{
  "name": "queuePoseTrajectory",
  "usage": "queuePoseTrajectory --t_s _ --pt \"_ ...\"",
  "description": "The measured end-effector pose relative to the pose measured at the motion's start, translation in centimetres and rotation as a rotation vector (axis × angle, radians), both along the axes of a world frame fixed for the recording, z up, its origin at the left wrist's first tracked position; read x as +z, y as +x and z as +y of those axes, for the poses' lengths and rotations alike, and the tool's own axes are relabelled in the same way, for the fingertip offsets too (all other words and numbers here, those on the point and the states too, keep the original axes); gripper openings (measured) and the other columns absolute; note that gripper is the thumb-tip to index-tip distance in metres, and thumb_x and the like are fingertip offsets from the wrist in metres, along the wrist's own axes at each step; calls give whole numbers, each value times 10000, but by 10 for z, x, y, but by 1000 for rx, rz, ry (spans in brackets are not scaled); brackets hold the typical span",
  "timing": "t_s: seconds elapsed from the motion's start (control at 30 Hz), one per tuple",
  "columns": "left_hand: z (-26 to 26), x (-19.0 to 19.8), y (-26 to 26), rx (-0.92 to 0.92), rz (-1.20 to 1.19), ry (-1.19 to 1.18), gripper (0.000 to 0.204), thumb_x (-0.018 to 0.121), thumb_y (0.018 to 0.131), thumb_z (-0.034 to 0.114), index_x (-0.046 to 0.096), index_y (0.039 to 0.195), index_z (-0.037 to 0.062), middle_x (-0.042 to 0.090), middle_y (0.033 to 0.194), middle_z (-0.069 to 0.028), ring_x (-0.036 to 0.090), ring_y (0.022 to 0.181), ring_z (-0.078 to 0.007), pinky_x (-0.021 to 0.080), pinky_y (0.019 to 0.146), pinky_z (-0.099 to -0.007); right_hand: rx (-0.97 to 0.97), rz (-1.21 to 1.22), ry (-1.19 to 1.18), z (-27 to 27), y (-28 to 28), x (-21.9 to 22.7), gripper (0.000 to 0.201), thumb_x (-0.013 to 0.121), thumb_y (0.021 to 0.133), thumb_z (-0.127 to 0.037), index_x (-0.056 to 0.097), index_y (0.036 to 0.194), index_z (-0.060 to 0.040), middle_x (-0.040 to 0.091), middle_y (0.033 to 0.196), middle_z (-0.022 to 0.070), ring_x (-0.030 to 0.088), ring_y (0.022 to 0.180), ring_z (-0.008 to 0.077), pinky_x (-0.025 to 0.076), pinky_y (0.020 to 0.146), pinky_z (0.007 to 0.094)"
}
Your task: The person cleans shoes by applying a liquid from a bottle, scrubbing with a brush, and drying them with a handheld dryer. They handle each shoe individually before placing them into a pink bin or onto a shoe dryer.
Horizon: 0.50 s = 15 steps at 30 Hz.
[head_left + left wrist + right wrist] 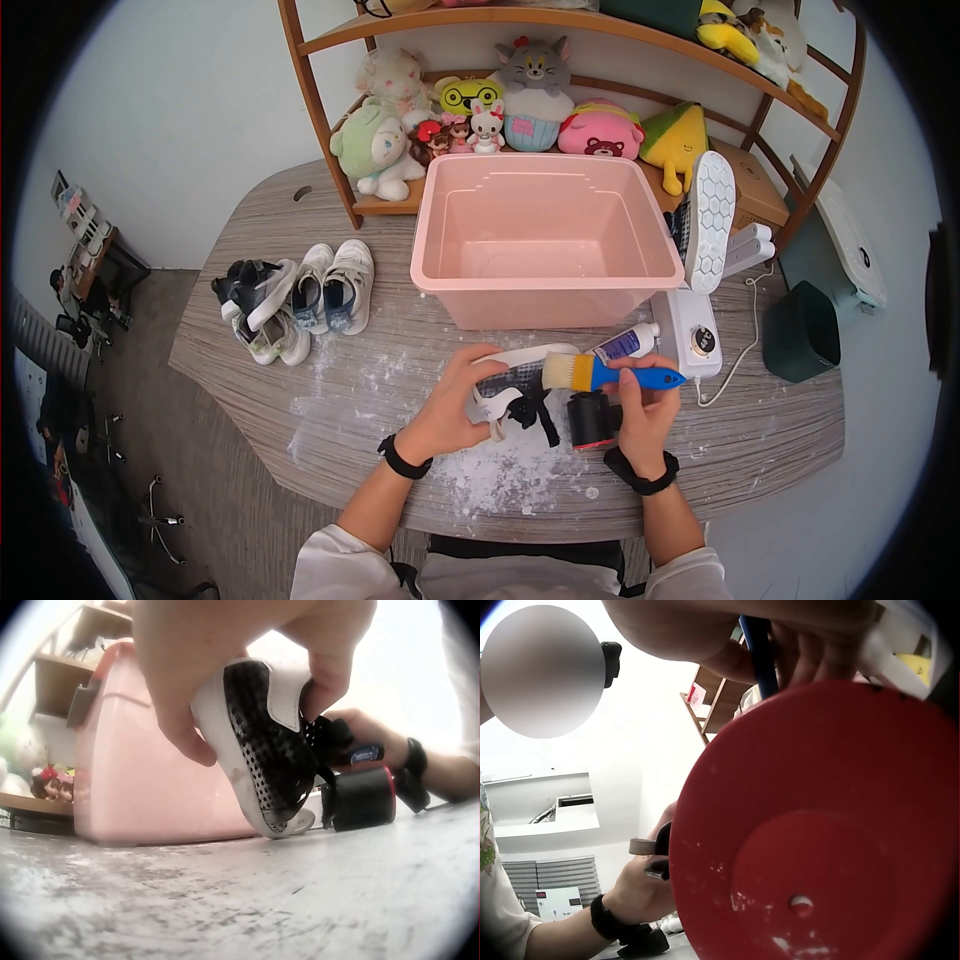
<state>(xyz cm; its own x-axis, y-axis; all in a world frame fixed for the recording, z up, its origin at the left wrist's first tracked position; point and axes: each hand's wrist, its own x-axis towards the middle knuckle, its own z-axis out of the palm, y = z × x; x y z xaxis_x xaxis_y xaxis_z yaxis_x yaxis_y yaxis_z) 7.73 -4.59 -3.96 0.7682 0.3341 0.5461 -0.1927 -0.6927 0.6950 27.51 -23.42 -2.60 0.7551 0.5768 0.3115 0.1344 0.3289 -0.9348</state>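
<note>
My left hand [445, 408] grips a small black-and-white shoe [525, 378] by its heel end. In the left wrist view the mesh-sided shoe [259, 742] tilts toe-down, its toe at the tabletop. My right hand [648, 418] holds a paint-type brush [612, 374] by its blue handle, the pale bristles pointing left over the shoe. Between the hands lies a black cylinder [588, 420] on its side; its red end [817, 780] fills much of the right wrist view. A white bottle [630, 343] with a purple label lies just behind the brush.
A pink bin [550, 303] stands behind the hands. Several other shoes [300, 295] sit at the left. To the right are a white device with a dial [690, 335], an upright white-soled shoe [712, 220] and a cord. White residue [500, 480] marks the table. Plush toys line the shelf [385, 207].
</note>
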Motion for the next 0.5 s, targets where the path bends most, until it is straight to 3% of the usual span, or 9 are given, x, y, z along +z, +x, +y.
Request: queuePoseTrajectory --t_s 0.33,0.43,0.5 --pt "-1 -3 2 61 -124 39 764 888 658 26 547 1336 107 570 1413 -191 574 1264 -404 488 1048 -464 -18 -27 72 -3 1 -4 247 595 1007 24 469 1207 -51 701 1093 175 694 861 168 600 760 290" --pt "0 -7 3 58 -124 87 765 918 673 87 531 1332 124 574 1426 -188 567 1289 -389 467 1066 -481 -12 -101 135 -7 4 -6 261 600 1000 23 461 1210 -47 693 1102 211 699 831 206 611 751 324" --pt "-1 -7 3 46 -145 86 756 906 682 67 530 1336 127 574 1428 -186 564 1293 -387 464 1070 -480 102 2 248 -10 3 -2 272 613 994 13 452 1207 -44 683 1131 247 708 813 250 627 757 366"
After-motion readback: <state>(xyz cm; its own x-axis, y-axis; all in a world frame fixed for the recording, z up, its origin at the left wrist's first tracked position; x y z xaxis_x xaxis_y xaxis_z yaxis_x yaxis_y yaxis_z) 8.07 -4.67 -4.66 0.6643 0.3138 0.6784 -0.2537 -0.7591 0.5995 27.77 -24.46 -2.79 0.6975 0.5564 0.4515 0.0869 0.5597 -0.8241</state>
